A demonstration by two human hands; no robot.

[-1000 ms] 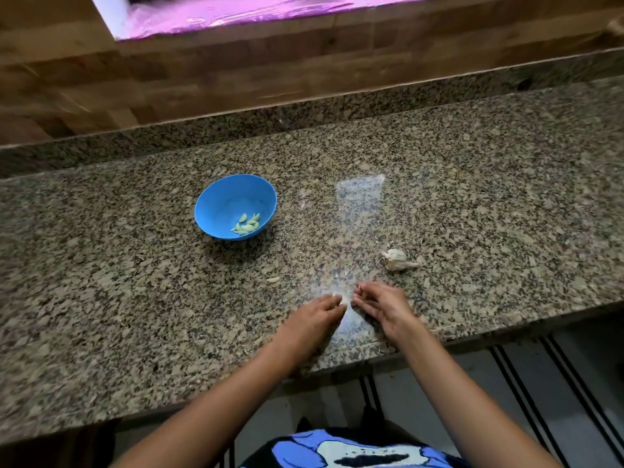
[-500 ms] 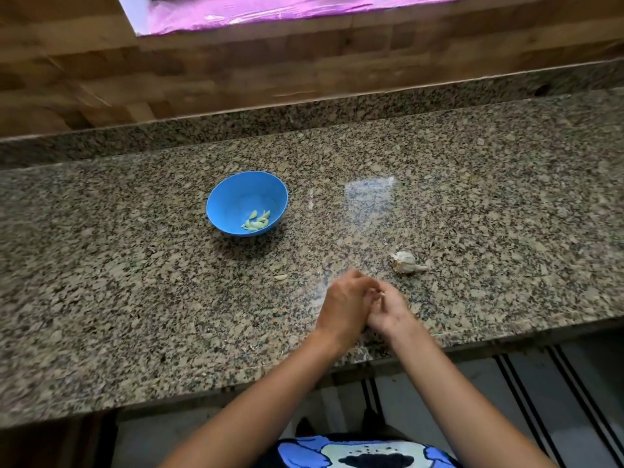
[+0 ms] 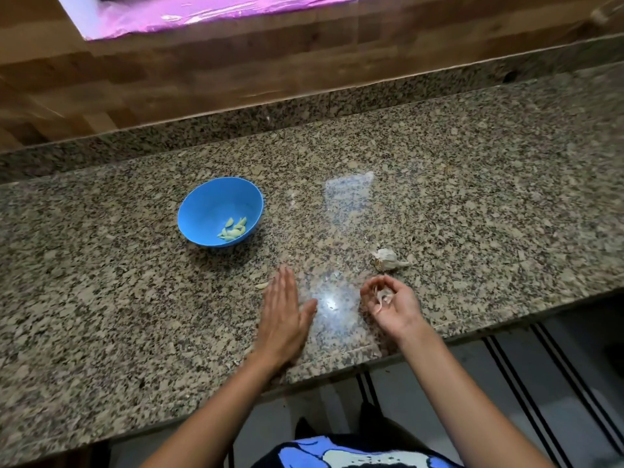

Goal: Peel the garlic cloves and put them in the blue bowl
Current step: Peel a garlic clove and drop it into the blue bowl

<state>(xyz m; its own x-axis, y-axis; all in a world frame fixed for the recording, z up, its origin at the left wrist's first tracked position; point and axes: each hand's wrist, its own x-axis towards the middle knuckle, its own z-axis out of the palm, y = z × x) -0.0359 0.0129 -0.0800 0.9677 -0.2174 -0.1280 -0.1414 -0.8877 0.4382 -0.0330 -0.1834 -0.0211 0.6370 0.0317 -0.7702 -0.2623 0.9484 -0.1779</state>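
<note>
Several peeled pale-green garlic cloves already lie in the round blue plastic bowl, well ahead of my flat, released left hand. My right hand cups papery skin, perhaps a clove. I judge I'm between cloves; next I need another from the white garlic bulb just beyond, on the speckled granite surface.

Glossy speckled granite counter, smooth blue plastic bowl, papery garlic bulb, wood-grain wall
</note>
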